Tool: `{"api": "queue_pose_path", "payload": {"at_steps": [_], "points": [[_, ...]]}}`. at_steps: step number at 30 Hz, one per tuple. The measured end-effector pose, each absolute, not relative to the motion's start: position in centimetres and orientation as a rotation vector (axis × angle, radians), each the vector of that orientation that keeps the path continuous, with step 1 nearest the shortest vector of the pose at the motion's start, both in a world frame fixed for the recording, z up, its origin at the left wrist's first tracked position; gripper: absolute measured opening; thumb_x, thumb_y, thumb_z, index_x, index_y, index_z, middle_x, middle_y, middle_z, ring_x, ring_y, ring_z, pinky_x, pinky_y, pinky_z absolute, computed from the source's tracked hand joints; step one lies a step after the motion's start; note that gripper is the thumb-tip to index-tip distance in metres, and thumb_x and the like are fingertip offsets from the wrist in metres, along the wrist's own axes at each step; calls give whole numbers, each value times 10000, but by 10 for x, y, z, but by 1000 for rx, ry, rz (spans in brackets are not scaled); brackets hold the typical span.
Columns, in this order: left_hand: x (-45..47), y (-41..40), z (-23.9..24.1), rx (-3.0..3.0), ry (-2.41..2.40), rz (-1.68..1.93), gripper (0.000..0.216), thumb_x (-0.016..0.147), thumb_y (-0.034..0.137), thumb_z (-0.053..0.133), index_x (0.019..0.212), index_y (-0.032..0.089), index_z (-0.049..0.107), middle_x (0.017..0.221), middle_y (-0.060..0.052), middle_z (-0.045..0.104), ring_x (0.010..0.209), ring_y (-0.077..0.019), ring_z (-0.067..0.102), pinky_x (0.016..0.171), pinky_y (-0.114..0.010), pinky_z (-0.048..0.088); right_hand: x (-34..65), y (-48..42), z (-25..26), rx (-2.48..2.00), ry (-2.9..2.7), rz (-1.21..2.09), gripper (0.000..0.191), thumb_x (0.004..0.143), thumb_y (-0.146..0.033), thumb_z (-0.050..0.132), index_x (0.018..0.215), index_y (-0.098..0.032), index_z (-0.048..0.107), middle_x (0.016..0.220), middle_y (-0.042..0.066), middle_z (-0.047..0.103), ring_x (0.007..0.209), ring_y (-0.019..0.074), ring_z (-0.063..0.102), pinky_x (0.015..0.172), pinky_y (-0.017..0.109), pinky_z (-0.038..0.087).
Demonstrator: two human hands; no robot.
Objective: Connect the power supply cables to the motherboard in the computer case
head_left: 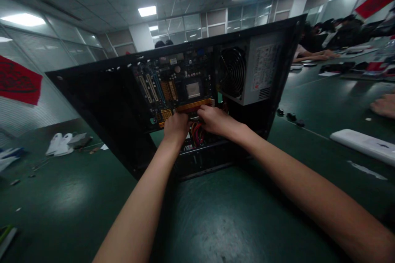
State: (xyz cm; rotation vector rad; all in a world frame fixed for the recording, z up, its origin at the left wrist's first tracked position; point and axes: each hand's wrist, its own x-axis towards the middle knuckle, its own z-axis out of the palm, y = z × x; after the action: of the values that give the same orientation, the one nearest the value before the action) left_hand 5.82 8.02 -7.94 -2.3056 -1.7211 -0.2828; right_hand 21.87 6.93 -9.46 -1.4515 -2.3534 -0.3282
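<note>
An open black computer case [101, 98] stands on the table before me, its inside facing me. A motherboard [182, 74] is mounted in it, with a metal-topped processor [193, 90] in the middle. Orange and red memory slots [195, 105] run below the processor. At the left end of these slots is my left hand [176, 128], its fingers curled closed. My right hand [216, 120] is closed at their right end. Whatever lies between the fingers is hidden. Coloured cables [197, 134] bunch just beneath both hands. The power supply [262, 70] sits at upper right.
The green table [222, 218] extends around the case. On the left lie white plastic pieces [58, 144] and a grey box [79, 140]. At right are a long white object [364, 141], small black parts [291, 116] and another person's hand [384, 104]. More people sit farther back.
</note>
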Motion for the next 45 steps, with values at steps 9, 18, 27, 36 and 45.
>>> {"api": "queue_pose_path", "payload": {"at_steps": [9,18,27,36,45], "points": [[45,88,-89,-2422,-1693,-403,270,907,357,551,965,206,767,927,-135,752,914,-308,717,762,-379,559,219,63,-92,-1503,-2325,-451,183,818,-234,577,972,-140,606,1086,112,631,839,232,642,579,298,353],[48,100,-93,-2461,-1832,-527,246,839,349,589,916,219,784,922,-119,758,917,-271,709,780,-327,539,215,60,-87,-1380,-2321,-462,145,845,-213,555,971,-151,588,1066,101,612,896,208,592,620,295,318],[45,97,-93,-2510,-1686,-477,315,928,274,469,963,198,773,971,-111,765,944,-256,711,811,-313,515,218,64,-93,-1316,-2304,-500,115,829,-205,575,935,-162,560,1054,85,592,927,211,585,624,307,305],[51,98,-95,-2492,-1654,-438,354,960,300,444,978,161,769,1000,-144,758,959,-278,711,819,-336,516,217,66,-94,-1325,-2303,-504,116,822,-182,577,932,-149,571,1063,94,601,898,205,585,570,309,261],[59,89,-92,-2399,-1710,-379,366,960,299,418,986,157,754,965,-183,743,932,-331,717,811,-407,540,217,69,-95,-1314,-2333,-393,134,815,-136,566,948,-127,583,1067,110,596,895,208,590,647,298,360]]}}
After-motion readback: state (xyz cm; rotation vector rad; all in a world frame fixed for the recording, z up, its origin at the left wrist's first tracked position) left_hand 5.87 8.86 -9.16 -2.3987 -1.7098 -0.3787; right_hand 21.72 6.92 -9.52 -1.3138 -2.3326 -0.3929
